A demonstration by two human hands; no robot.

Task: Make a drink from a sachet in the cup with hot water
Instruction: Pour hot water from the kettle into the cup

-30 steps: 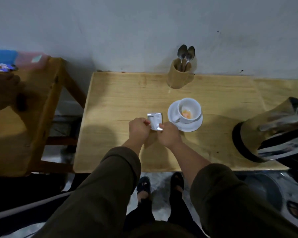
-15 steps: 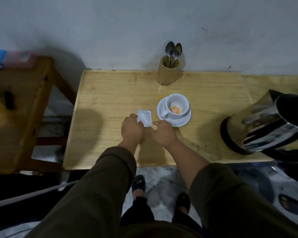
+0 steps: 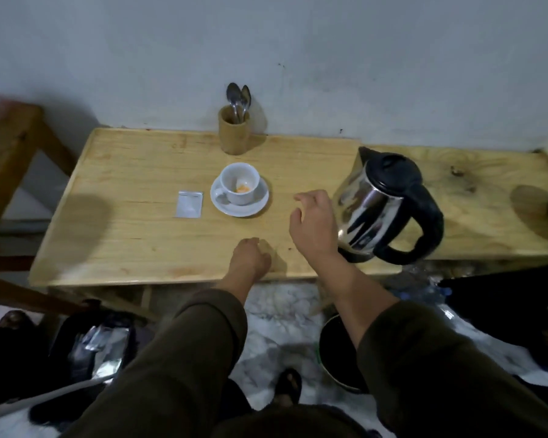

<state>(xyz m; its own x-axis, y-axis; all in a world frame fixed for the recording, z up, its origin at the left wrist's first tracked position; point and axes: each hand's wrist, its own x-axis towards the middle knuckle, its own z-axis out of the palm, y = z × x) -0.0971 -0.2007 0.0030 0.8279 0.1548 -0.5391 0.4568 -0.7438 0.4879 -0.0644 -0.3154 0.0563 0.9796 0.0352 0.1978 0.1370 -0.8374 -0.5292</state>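
Sachet [image 3: 189, 204]: silver, flat on the wooden table [image 3: 133, 235], just left of the saucer [image 3: 239, 205], touching neither hand. From my remote view I list the rest as follows.

Cup [image 3: 239, 184]: white, upright on the white saucer, a little orange powder at its bottom, handle turned toward the near left.

Kettle [image 3: 385, 207]: steel body, black lid and handle, on the table to the right of the cup, handle facing the near right.

Spoon holder [image 3: 234, 130]: wooden cylinder at the far edge by the wall, two metal spoons [image 3: 238, 97] standing in it.

Left hand [image 3: 250, 255]: fingers curled into a loose fist, holding nothing, near the table's front edge.

Right hand [image 3: 314, 223]: fingers spread and bent, empty, just beside the kettle's body; I cannot tell whether it touches.

Surface: pale wood plank top, bare around the items.

Room: grey plastered wall [image 3: 266, 52] behind; marbled floor below; a second wooden frame at left; a dark pot [image 3: 336, 355] on the floor under the right arm.
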